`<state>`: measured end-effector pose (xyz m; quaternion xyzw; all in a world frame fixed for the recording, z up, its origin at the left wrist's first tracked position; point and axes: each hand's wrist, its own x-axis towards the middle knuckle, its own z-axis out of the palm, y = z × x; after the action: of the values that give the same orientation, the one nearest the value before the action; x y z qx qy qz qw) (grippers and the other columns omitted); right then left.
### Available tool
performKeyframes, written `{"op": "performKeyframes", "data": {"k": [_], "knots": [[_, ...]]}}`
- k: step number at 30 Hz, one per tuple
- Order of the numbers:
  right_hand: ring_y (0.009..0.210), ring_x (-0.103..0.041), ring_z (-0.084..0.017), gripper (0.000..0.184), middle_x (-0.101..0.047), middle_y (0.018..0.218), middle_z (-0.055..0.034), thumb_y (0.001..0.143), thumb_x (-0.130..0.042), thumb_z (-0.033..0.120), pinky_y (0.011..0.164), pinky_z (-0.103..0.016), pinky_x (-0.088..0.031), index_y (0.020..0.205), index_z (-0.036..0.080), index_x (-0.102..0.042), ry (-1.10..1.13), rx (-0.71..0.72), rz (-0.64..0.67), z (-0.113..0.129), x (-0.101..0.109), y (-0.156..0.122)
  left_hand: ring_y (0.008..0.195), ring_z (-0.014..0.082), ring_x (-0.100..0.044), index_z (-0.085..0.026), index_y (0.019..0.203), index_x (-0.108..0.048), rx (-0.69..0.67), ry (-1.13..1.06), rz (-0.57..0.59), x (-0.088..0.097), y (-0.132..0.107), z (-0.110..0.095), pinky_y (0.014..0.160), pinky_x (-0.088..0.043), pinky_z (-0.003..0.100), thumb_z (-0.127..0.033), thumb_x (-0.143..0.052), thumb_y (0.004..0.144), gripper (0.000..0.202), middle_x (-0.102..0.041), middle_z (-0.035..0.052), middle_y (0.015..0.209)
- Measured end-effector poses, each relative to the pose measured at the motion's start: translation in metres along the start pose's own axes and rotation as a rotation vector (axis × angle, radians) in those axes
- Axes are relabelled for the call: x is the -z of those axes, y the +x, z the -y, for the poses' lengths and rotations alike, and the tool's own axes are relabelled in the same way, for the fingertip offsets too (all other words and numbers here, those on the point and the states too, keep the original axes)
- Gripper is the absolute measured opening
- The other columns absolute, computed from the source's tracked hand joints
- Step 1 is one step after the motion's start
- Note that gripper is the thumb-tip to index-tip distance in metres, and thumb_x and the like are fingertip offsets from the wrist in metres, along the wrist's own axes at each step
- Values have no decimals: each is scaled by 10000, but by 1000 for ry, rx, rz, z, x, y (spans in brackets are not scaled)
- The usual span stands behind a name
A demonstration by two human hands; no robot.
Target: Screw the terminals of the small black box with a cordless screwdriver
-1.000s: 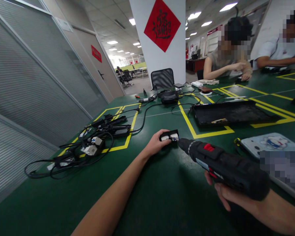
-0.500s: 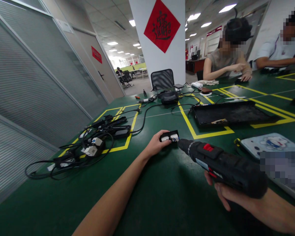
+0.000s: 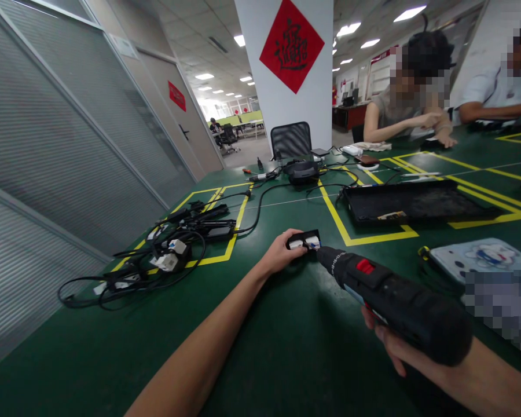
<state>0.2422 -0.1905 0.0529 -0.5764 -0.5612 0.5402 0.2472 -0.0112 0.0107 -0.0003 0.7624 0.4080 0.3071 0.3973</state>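
Observation:
In the head view, my left hand [image 3: 282, 253] grips a small black casing [image 3: 315, 234] with white parts inside, low over the green table [image 3: 260, 324]. My right hand [image 3: 393, 344] is wrapped round the handle of a black cordless drill [image 3: 395, 295] with a red switch on top. The drill's nose points left at the right end of the casing; whether the two touch I cannot tell. Any bit at the tip is too small to make out.
Black cables with white plugs [image 3: 167, 260] lie at left. A black tray [image 3: 417, 200] stands beyond the drill, a patterned case [image 3: 481, 258] at right. A black device [image 3: 303, 172] with cords sits farther back. Two people sit across at right, one a person in grey [image 3: 399, 116].
The whole view has shifted slightly right. My hands keep their hold on the casing and the drill, and the drill's rear has tilted a little lower. The grey-clad person's hands have moved.

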Motion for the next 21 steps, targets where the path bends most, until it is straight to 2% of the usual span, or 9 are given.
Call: {"op": "performKeyframes", "data": {"k": [4, 8, 12, 15, 21], "knots": [[613, -556, -142, 394, -603, 693, 20, 722, -672, 521, 630, -253, -500, 981, 239, -584, 176, -43, -49, 1, -3, 0, 893, 179, -604, -168, 1170, -526, 2, -20, 17, 2, 1, 1, 807, -480, 302, -280, -647, 734, 466, -621, 63, 1063], [472, -550, -90, 200, -643, 798, 8, 739, -649, 350, 490, -216, -491, 897, 233, -609, 386, -1, -36, -4, -6, 12, 888, 175, -600, -167, 1173, -522, -1, -50, 36, 3, 1, 2, 802, -474, 297, -283, -647, 740, 466, -623, 60, 1049], [350, -513, -97, 213, -638, 738, -2, 659, -664, 324, 361, -235, -459, 832, 222, -594, 313, -13, -28, -18, -12, 28, 895, 179, -598, -162, 1159, -528, 2, -61, 40, 3, 2, 3, 809, -468, 299, -288, -655, 733, 461, -627, 55, 1031], [346, -495, -97, 172, -615, 679, 9, 680, -624, 322, 336, -226, -454, 816, 231, -575, 283, -2, -63, -26, -18, 34, 905, 183, -596, -160, 1153, -530, 11, -64, 42, 3, 2, 3, 812, -463, 297, -281, -655, 730, 457, -629, 55, 1027], [368, -512, -127, 239, -605, 593, 23, 739, -508, 248, 333, -230, -447, 965, 260, -584, 212, 85, -68, -21, -22, 29, 892, 179, -590, -162, 1147, -537, 18, -26, 32, 4, 0, -2, 803, -460, 291, -277, -652, 727, 451, -623, 55, 1039]]}}
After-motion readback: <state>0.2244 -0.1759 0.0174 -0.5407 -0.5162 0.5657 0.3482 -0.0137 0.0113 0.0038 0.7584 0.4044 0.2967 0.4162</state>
